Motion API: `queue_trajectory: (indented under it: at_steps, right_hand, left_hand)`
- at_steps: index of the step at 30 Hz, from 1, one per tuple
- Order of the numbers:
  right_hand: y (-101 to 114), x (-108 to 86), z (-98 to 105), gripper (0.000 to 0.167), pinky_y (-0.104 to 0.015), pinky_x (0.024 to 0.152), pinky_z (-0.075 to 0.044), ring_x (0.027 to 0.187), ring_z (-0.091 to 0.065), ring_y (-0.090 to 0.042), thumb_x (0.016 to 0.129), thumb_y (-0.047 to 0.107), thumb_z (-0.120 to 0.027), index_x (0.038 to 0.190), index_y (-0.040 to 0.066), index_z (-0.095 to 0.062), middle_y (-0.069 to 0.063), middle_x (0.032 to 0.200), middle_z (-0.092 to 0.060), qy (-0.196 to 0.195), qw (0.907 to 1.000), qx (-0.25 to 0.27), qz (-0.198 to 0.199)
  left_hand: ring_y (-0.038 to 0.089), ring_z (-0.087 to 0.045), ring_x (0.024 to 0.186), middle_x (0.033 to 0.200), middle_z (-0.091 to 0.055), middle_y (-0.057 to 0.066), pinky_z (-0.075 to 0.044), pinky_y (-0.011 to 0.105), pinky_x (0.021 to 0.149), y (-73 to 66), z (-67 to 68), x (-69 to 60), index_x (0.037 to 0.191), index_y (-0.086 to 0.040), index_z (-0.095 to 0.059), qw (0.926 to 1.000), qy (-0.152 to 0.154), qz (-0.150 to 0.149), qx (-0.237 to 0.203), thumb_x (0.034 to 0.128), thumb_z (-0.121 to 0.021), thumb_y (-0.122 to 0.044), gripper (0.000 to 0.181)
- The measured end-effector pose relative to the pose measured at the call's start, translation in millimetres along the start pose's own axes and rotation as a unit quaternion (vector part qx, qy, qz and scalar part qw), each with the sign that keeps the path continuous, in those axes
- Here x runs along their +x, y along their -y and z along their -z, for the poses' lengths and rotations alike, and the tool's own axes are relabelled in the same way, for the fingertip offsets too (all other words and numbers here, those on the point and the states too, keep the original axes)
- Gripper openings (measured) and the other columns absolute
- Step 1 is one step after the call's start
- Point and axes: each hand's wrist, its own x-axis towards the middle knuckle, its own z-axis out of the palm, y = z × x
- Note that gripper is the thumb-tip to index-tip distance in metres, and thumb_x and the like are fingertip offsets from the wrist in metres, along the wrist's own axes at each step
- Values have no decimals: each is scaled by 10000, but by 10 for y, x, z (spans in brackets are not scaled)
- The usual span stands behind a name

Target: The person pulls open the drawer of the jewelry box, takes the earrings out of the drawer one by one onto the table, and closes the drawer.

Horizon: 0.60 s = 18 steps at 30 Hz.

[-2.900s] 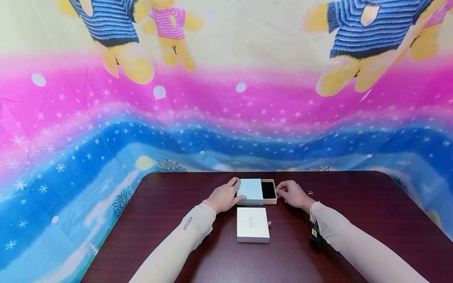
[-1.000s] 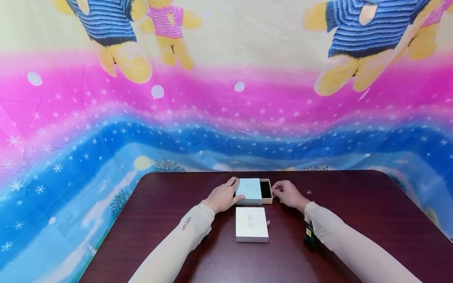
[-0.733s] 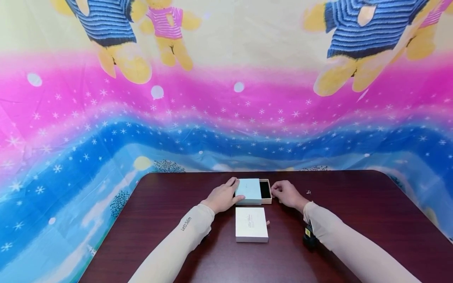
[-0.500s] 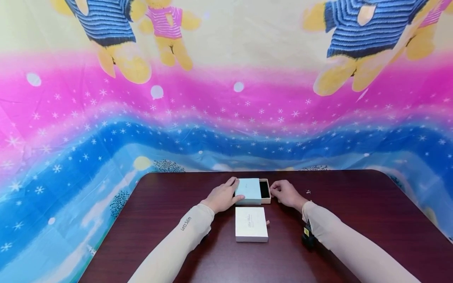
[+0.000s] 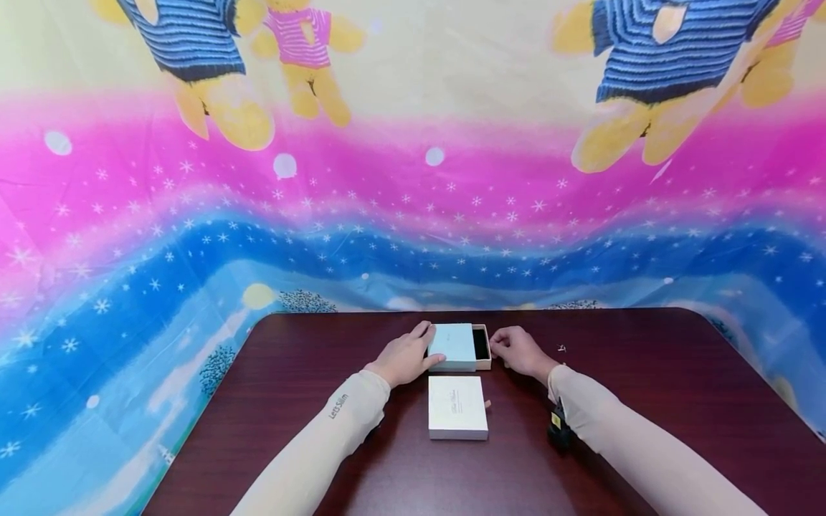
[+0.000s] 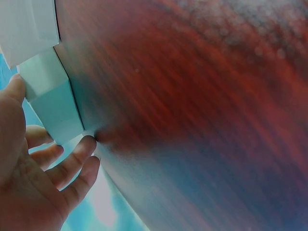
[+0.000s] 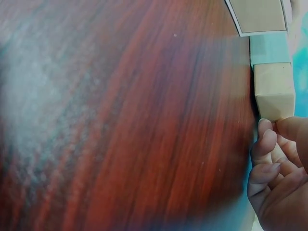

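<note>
The light blue box sleeve [image 5: 454, 345] lies near the table's far edge, with its cream inner tray [image 7: 275, 89] partly out on the right; black lining shows inside. My left hand [image 5: 404, 356] grips the sleeve's left end, thumb on the near side and fingers around the end. At the tray's right end, my right hand [image 5: 521, 352] has its thumb and index tips pinched together against it, the other fingers curled; whatever small part lies between the tips is mostly hidden. In the left wrist view the sleeve [image 6: 57, 113] meets my fingers.
A white box [image 5: 457, 407] with faint lettering and a pink tab [image 5: 487, 404] lies just nearer than the blue one. Small shiny pieces [image 5: 561, 348] lie right of my right hand on the dark red table [image 5: 413, 469]. A patterned cloth [image 5: 413, 193] hangs behind.
The inner tray has slid left, further into the sleeve, so less black lining shows. My right hand has moved left with it. My left hand keeps its hold on the sleeve.
</note>
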Motion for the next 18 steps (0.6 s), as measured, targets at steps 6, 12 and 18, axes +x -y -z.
queue_trajectory:
  at_steps: [6,12,18]
  right_hand:
    - [17,8,-9,178,-294,541,-487,538,-527,-130,1012,24,-547,917,-40,-684,-125,767,-677,16,10000,33,45]
    - [16,21,-25,171,-293,542,-485,538,-524,-123,1007,21,-551,924,-39,-688,-124,767,-679,43,9999,95,75]
    - [23,32,-41,181,-288,537,-476,526,-517,-120,1010,28,-552,910,-29,-691,-138,769,-690,29,10000,76,53]
  left_hand:
    - [293,-478,1437,1670,-272,153,-453,419,1125,10,0,5,1606,-85,-279,10000,-28,-1,27,1041,-440,-553,751]
    - [301,-479,1435,1672,-269,149,-451,425,1127,10,0,14,1608,-89,-276,10000,0,25,9,1040,-438,-557,754]
    - [298,-485,1431,1670,-275,147,-452,421,1127,7,-1,19,1608,-89,-279,10000,-13,15,40,1040,-437,-559,754]
